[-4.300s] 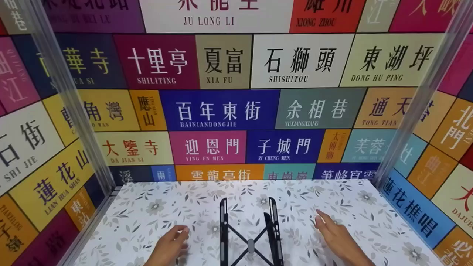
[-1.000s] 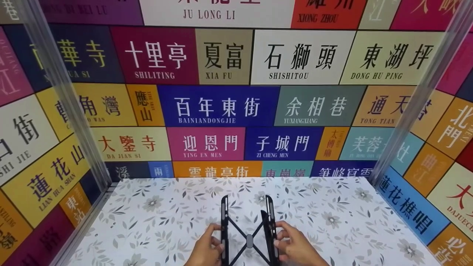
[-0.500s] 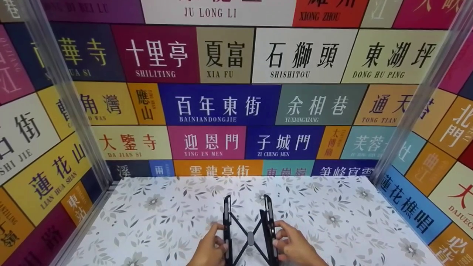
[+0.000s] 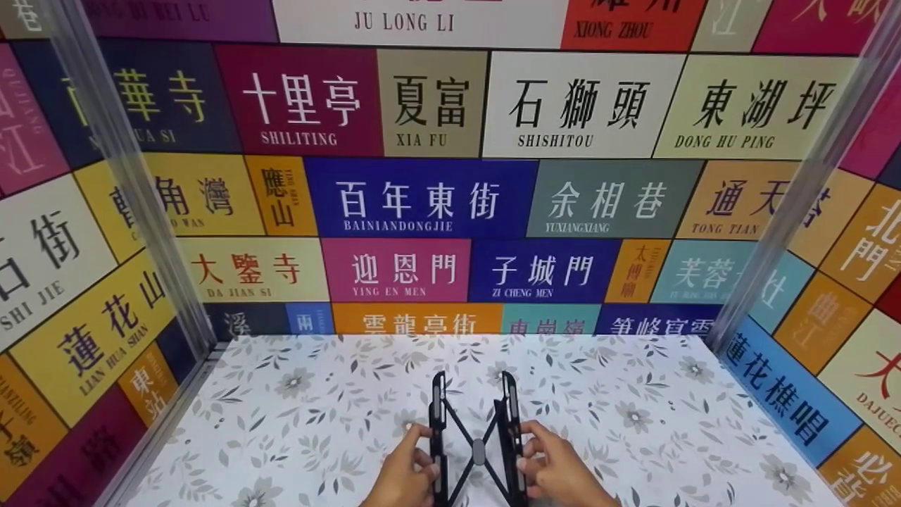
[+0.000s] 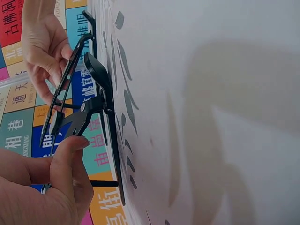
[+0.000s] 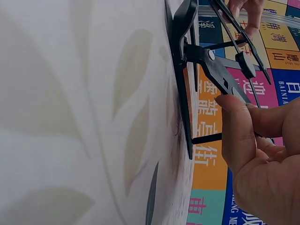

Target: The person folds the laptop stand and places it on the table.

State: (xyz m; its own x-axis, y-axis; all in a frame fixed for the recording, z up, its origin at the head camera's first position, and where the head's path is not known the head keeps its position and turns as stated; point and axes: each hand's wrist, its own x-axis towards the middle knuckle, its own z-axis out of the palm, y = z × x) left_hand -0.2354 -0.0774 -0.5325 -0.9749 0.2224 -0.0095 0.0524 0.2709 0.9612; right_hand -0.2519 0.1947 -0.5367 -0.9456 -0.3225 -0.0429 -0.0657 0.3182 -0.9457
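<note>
A black folding stand [image 4: 477,436] with two side rails and an X-shaped cross brace lies on the floral tabletop [image 4: 295,415] near its front edge. My left hand [image 4: 407,473] pinches the left rail, thumb and fingers curled on it. The right rail is pinched the same way by my right hand [image 4: 550,468]. In the left wrist view the stand [image 5: 93,101] rises off the surface beside my left hand [image 5: 56,187], with my right hand [image 5: 44,44] beyond. The right wrist view shows the stand [image 6: 206,70] and my right hand [image 6: 258,154] holding its bar.
Panels of coloured signs with Chinese characters wall the table at the back [image 4: 422,197], left [image 4: 77,296] and right [image 4: 830,338]. Two metal posts [image 4: 120,169] [image 4: 795,211] stand at the back corners. Floral tabletop spreads on both sides of the stand.
Both hands moved from flat on the table at each side onto the stand's rails. Over the last second the rails have drawn slightly closer together.
</note>
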